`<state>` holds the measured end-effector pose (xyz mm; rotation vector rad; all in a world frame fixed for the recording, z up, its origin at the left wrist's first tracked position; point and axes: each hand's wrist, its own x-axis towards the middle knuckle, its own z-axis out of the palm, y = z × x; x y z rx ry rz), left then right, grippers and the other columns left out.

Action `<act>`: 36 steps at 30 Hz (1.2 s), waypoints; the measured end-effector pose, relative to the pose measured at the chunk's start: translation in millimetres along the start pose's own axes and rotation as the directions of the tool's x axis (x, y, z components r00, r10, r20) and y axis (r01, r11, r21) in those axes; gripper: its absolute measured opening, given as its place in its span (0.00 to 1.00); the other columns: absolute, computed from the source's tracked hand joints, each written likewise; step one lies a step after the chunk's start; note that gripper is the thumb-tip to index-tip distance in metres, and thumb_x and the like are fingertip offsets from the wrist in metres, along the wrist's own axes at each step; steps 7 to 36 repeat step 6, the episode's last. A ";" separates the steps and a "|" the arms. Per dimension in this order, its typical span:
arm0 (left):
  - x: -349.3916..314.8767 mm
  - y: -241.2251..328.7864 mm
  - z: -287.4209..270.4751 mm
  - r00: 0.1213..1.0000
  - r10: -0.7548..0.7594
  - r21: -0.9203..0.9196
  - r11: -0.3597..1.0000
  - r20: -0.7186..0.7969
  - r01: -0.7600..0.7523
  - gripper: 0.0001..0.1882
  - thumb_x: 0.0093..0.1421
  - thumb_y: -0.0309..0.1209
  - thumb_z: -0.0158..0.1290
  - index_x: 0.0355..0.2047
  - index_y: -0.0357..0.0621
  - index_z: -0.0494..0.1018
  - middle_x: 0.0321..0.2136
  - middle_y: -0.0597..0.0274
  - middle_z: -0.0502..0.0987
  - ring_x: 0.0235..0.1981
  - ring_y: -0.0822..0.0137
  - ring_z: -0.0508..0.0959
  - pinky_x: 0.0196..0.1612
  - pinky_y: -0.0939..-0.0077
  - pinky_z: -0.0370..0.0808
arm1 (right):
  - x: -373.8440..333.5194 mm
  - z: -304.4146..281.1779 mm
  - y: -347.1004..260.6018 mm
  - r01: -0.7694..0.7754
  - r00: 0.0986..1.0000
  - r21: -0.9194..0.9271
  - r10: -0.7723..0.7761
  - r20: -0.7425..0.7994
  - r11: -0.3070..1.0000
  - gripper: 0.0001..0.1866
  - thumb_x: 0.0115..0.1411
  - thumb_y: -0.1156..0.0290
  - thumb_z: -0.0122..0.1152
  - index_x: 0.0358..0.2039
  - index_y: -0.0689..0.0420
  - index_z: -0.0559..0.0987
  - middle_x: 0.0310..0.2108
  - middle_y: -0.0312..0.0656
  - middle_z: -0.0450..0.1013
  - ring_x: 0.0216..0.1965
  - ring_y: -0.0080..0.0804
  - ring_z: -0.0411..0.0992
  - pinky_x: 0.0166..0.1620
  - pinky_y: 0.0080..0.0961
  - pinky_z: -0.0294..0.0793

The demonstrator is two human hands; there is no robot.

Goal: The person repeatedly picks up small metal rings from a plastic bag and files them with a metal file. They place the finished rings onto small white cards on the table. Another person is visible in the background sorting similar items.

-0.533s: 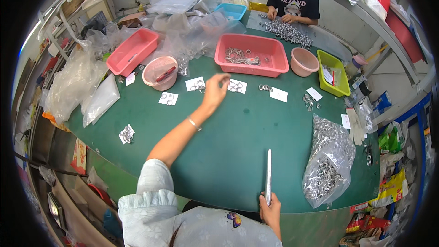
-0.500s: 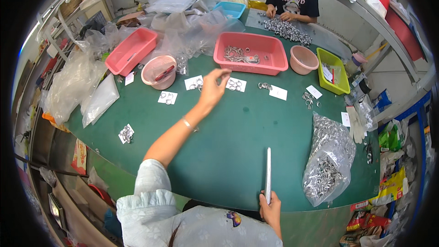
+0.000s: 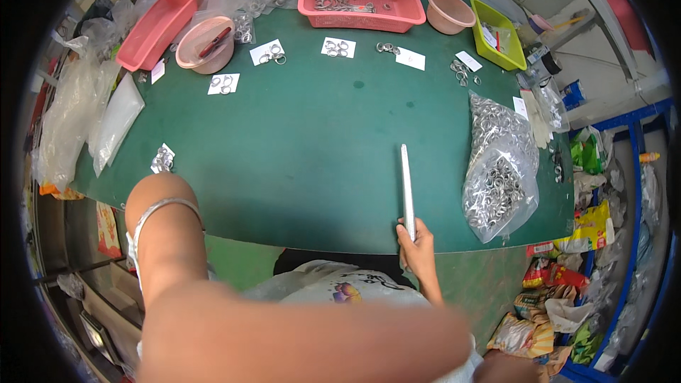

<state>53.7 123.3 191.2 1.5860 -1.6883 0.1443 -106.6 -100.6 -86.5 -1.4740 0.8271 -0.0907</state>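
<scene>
Near the table's front edge my right hand is closed around the lower end of a ring mandrel, a long, tapered silver stick that points up and away from me. My left arm is bent, its elbow over the left front edge of the table, and its blurred forearm fills the foreground. The left hand itself does not show. Close beyond that elbow, silver rings lie on a small white card. To the right of the mandrel is a clear plastic bag full of silver rings.
White cards with rings sit in a row across the green table. Behind them stand a pink basket, a round pink tub and a yellow-green basket. Plastic bags lie at the left.
My left hand has left the cards at the back, and that arm has bent up close to me. The view has tilted downward. My right hand still holds the mandrel.
</scene>
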 end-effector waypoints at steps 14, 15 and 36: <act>-59.3 9.0 -37.6 0.916 0.037 0.216 0.975 -0.399 0.055 0.06 0.43 0.34 0.58 0.24 0.51 0.74 0.26 0.73 0.77 0.24 0.82 0.67 0.32 0.90 0.59 | -2.9 6.6 -1.5 -0.010 1.000 -0.017 0.010 0.001 1.000 0.08 0.58 0.72 0.52 0.37 0.61 0.70 0.12 0.30 0.62 0.05 0.14 0.55 0.08 0.15 0.51; -59.3 9.0 -37.6 0.916 0.037 0.216 0.975 -0.399 0.055 0.06 0.43 0.34 0.58 0.24 0.51 0.74 0.26 0.73 0.77 0.24 0.82 0.67 0.32 0.90 0.59 | -2.9 6.6 -1.5 -0.010 1.000 -0.017 0.010 0.001 1.000 0.08 0.58 0.72 0.52 0.37 0.61 0.70 0.12 0.30 0.62 0.05 0.14 0.55 0.08 0.15 0.51; -59.3 9.0 -37.6 0.916 0.037 0.216 0.975 -0.399 0.055 0.06 0.43 0.34 0.58 0.24 0.51 0.74 0.26 0.73 0.77 0.24 0.82 0.67 0.32 0.90 0.59 | -2.9 6.6 -1.5 -0.010 1.000 -0.017 0.010 0.001 1.000 0.08 0.58 0.72 0.52 0.37 0.61 0.70 0.12 0.30 0.62 0.05 0.14 0.55 0.08 0.15 0.51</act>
